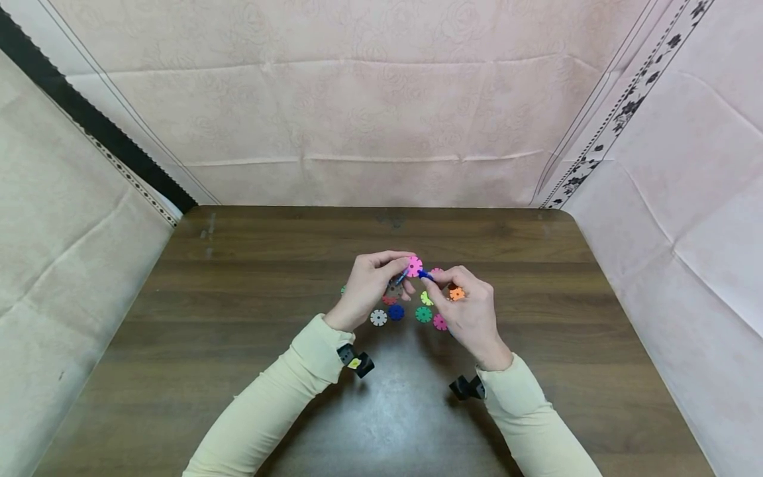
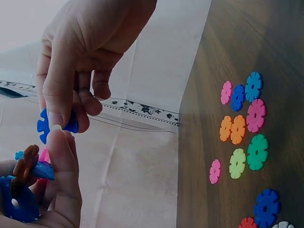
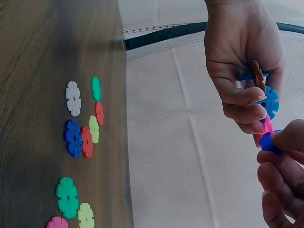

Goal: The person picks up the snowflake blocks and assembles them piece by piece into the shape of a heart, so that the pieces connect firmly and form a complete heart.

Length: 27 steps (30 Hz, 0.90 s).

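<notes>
My left hand (image 1: 371, 283) holds a joined cluster of notched plastic discs above the table. In it are a brown disc (image 3: 258, 75), a light blue disc (image 3: 271, 102) and a bright pink disc (image 1: 414, 266). My right hand (image 1: 467, 311) pinches a dark blue disc (image 3: 270, 143) between thumb and fingers, right at the pink disc's edge. Whether the slots of these two interlock is hidden by the fingertips. Another blue disc (image 2: 19, 206) of the cluster shows near the left palm in the left wrist view.
Below the hands, loose discs lie on the wooden table (image 1: 250, 318): white (image 1: 378, 318), blue (image 1: 396, 313), green (image 1: 424, 314), pink (image 1: 440, 322), orange (image 1: 457, 293) and yellow-green (image 2: 237, 163), among several others. Pale cloth (image 1: 357, 119) hangs behind the table and at both sides.
</notes>
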Motion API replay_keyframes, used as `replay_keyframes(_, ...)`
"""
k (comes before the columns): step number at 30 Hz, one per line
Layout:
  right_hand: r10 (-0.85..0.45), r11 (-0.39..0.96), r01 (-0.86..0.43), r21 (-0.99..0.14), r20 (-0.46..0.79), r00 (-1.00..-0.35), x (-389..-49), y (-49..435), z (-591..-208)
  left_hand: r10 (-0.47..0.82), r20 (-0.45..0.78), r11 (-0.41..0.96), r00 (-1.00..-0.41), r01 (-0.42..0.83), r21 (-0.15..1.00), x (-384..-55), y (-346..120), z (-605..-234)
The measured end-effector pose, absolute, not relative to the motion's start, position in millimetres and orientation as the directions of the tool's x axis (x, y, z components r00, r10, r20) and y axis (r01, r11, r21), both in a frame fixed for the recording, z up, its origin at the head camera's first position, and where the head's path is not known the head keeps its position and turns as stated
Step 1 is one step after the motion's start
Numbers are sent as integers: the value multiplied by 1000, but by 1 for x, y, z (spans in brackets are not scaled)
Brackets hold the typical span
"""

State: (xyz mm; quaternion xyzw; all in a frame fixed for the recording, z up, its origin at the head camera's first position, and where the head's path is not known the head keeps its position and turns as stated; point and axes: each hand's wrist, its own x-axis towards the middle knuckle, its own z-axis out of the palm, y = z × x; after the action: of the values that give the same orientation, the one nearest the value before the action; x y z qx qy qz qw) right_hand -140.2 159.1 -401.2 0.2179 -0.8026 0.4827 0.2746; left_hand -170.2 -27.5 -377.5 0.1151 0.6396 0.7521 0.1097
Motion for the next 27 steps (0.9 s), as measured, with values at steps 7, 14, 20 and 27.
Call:
replay_keyframes(7,-91,465,-626,-626,670,-737,-140,159,-404,307,48,-152,-950,1,988,-169,-25,-379)
replay_keyframes(14,-74,444,-636,-631,681,-728,-139,156,-405,293,42,-168,-955,-8,986,-168,-25,-382)
replay_keyframes(20,-59,464,-642,-611,702,-710,-140,152,-403,281,42,-174,-959,-8,985,-168,-25,-383)
replay_keyframes(27,-50,464,-657,-595,722,-690,-143,150,-401,273,40,-199,-961,-15,980,-171,-24,-382)
